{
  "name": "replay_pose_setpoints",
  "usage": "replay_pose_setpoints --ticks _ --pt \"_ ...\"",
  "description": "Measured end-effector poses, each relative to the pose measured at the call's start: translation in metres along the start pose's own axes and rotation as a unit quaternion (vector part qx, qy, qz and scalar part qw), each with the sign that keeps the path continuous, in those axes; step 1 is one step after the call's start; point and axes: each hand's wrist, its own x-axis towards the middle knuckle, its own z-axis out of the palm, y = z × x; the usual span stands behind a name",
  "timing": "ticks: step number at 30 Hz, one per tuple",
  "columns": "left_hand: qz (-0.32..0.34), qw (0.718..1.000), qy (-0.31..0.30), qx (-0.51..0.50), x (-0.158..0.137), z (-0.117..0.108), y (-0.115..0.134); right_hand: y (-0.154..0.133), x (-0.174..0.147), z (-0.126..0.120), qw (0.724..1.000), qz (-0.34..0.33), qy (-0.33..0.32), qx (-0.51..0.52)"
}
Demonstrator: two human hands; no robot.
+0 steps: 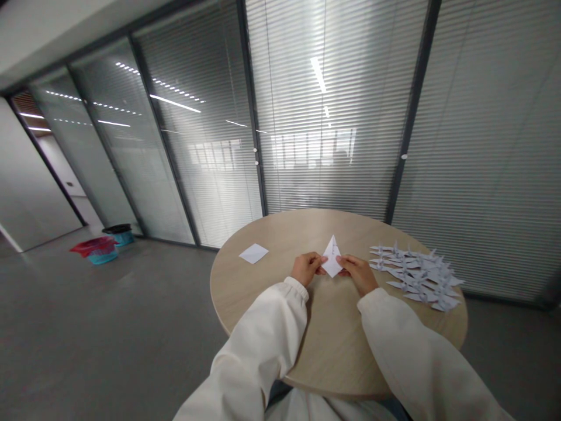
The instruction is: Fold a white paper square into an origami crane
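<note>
Between my two hands a white folded paper (332, 257), kite-shaped with its long point away from me, is held above the round table. My left hand (307, 268) pinches its left edge, thumb on top. On the opposite edge my right hand (357, 272) grips it the same way, with the thumb on the paper's face. The fingers beneath the paper are mostly hidden. To the right stands a dense group of several folded paper cranes (418, 275). A flat white sheet or stack of paper (253, 253) lies at the table's left side, turned like a diamond.
The round wooden table (337, 351) has its near edge close to my body. Behind it rises a glass partition with blinds (324, 117). On the floor to the left are a blue bin with a red liner (100, 251) and another with a black liner (121, 234).
</note>
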Motion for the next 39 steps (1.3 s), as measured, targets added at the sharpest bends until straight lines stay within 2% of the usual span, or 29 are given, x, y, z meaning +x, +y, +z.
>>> replay_pose_setpoints --ticks 6,14,19,27,34,39 --pt "0.025 1.000 0.004 0.017 -0.0016 -0.0031 0.0027 -0.0025 -0.0017 0.0004 1.000 0.001 -0.018 0.018" --pt "0.056 0.998 -0.008 0.013 0.0032 -0.0001 -0.0051 0.0005 0.0019 0.0003 0.999 0.003 0.016 0.029" --pt "0.083 0.996 -0.014 0.013 0.0014 0.0002 -0.0006 0.0019 0.0026 0.0004 0.999 -0.005 0.021 0.034" --pt "0.096 0.995 -0.013 0.027 -0.0003 -0.0013 0.0009 -0.0012 0.0010 0.0016 1.000 -0.003 0.011 0.012" --pt "0.101 0.995 0.008 0.018 -0.0009 -0.0006 0.0002 0.0012 0.0015 0.0008 1.000 -0.004 0.003 0.019" --pt "0.088 0.996 0.029 0.001 0.0008 0.0006 -0.0010 -0.0008 -0.0003 0.0014 1.000 -0.022 -0.009 -0.016"
